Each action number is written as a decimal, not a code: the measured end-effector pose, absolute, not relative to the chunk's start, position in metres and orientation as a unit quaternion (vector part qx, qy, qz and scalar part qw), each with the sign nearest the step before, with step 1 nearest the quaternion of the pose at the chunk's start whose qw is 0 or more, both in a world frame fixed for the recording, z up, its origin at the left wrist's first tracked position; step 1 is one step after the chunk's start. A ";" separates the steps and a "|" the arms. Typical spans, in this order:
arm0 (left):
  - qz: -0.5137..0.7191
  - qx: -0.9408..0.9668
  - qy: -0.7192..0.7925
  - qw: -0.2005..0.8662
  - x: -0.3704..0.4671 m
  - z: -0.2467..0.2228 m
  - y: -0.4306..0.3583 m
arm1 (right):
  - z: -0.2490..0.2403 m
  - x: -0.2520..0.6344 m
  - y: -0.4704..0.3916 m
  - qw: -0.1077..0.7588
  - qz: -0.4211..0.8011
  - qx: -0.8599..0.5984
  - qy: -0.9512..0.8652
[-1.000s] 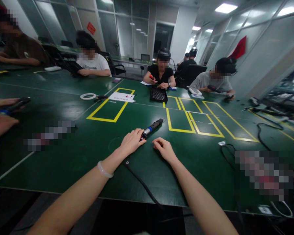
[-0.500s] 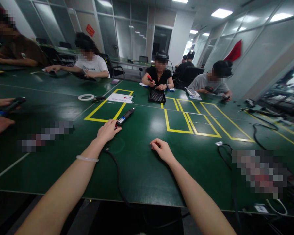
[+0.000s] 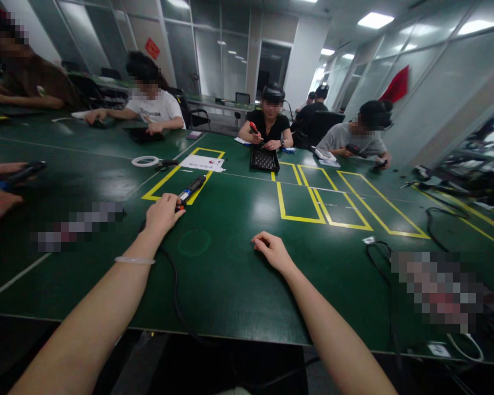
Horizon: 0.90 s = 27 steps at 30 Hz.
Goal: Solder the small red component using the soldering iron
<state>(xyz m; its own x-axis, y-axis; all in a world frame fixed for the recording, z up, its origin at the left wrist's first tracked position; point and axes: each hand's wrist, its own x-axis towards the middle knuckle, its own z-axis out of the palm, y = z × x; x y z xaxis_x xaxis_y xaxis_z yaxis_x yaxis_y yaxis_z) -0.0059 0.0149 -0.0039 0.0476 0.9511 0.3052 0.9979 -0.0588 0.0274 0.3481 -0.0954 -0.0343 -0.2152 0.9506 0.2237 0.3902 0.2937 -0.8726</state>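
My left hand (image 3: 163, 216) is closed around the rear part of an electric screwdriver (image 3: 190, 190), black with a blue and white label and a bit of orange near my fingers. Its tip points away from me and to the right, over the yellow tape. A black cord (image 3: 175, 280) trails from it toward the table's near edge. My right hand (image 3: 271, 249) rests on the green table (image 3: 239, 296) with its fingers curled in, and no object shows in it. The undersides of its fingers are hidden.
Yellow tape outlines (image 3: 300, 220) mark the table. A white paper sheet (image 3: 201, 163) and a white cable coil (image 3: 145, 161) lie ahead on the left. Across the table a person handles a red tool (image 3: 254, 128) over a black tray (image 3: 264, 161). Black cables (image 3: 379, 263) lie at right.
My left hand has moved left and slightly away from me with the electric screwdriver, and the cord has shifted left with it. My right hand has stayed in place.
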 end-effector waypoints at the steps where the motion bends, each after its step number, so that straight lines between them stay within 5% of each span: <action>1: -0.116 -0.715 -0.683 0.094 -0.004 -0.004 0.014 | -0.035 0.348 -0.095 0.401 0.350 -0.479 -0.698; 11: -0.219 -0.699 -0.677 0.071 0.023 0.014 0.001 | -0.038 0.348 -0.093 0.390 0.341 -0.479 -0.708; 18: -0.238 -0.820 -0.403 -0.330 0.118 0.016 -0.041 | -0.036 0.344 -0.098 0.410 0.375 -0.449 -0.700; 27: -0.179 -0.817 -0.307 -0.454 0.142 0.005 -0.070 | -0.027 0.336 -0.103 0.393 0.426 -0.373 -0.724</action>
<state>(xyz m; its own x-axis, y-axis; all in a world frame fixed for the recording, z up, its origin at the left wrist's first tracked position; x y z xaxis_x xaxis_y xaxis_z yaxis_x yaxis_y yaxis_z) 0.1420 -0.0695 0.0055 0.7478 0.6638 0.0130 0.3394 -0.3991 0.8518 0.3356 -0.1030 -0.0274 -0.4127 0.8754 0.2516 0.2051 0.3584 -0.9108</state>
